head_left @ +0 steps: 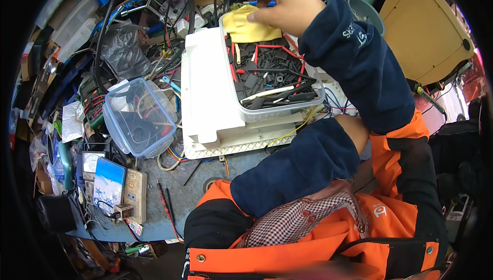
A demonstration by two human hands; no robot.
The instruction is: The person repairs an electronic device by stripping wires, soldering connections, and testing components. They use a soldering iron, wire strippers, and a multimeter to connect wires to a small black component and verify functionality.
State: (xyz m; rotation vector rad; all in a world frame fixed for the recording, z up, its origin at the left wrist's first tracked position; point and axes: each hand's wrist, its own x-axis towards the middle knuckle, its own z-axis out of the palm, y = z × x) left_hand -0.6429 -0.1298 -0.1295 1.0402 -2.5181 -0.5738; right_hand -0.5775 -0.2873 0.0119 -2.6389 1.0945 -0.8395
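Observation:
My right hand is over the far end of a clear plastic box, its fingers curled and its thumb against a yellow cloth. A narrow blue piece shows between thumb and forefinger; what it belongs to is unclear. Black, red and cream pieces of tubing fill the box under and in front of the cloth. The box rests on a white plastic housing. My left forearm crosses beneath the right one; only the wrist of my left hand shows, and its fingers are hidden behind the right sleeve.
Left of the housing, a clear container with a blue rim leans among wires. A power strip, a blue patterned box and red and black test probes lie nearer. Tools and cables crowd the back left. A yellowish board stands right.

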